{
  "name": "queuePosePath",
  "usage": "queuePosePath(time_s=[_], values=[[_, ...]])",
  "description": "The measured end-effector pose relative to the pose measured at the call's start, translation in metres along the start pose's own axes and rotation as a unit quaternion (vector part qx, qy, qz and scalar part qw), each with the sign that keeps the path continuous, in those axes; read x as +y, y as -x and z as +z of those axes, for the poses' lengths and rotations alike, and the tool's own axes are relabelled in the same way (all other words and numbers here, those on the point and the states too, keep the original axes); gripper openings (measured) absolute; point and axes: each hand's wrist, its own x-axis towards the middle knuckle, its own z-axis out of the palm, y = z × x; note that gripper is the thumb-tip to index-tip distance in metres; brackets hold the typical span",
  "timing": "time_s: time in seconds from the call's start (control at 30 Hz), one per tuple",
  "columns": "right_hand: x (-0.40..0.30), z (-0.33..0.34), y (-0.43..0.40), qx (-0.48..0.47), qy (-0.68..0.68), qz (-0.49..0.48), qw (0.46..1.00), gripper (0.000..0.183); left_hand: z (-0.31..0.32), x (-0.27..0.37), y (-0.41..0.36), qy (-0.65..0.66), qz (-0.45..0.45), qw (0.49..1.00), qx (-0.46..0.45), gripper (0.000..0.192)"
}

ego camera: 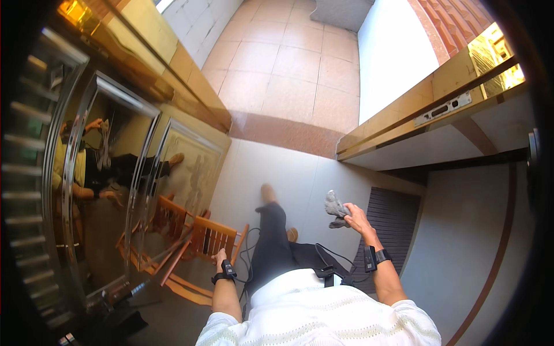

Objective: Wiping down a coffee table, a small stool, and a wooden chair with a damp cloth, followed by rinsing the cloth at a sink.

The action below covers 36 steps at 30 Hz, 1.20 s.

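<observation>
My right hand [358, 218] is shut on a crumpled grey cloth [335, 207], held out ahead over the pale floor. The cloth bunches up past my fingers, and part of it hangs below them. My left hand [220, 256] hangs low at my left side, in line with a wooden folding chair [212, 235]; whether it touches the chair is unclear. A blurred reflection in the shiny door panel [108, 173] shows that hand with loose fingers and nothing in it. Both wrists carry a strapped black device with a cable.
A stone threshold [285, 134] crosses the doorway, with pink floor tiles [285, 86] beyond. The golden door leaf [433, 116] stands at the right, its lock plate [443, 108] exposed. A dark ribbed mat [385, 233] lies right of my legs. Loose cables [249, 246] run beside my left leg.
</observation>
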Motion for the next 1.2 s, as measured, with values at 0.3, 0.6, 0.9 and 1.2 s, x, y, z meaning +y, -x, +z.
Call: queuePosePath(time_s=[0.3, 0.6, 0.9, 1.2], values=[[-0.046, -0.076, -0.127, -0.01, 0.06, -0.029, 0.998, 0.043, 0.027, 0.274, 0.003, 0.045, 0.339, 0.927, -0.154, 0.032], [-0.069, -0.164, -0.203, 0.079, 0.001, 0.098, 0.992, 0.044, 0.108, 0.568, 0.212, -0.073, 0.511, 0.845, -0.139, 0.035], [-0.059, -0.235, -0.34, 0.094, -0.019, 0.257, 0.962, 0.044, 0.2, 0.743, 0.405, -0.191, 0.638, 0.65, -0.366, 0.036], [-0.072, -0.417, -0.573, 0.197, 0.012, 0.101, 0.975, 0.042, 0.277, 0.889, 0.533, -0.289, 0.663, 0.62, -0.303, 0.038]])
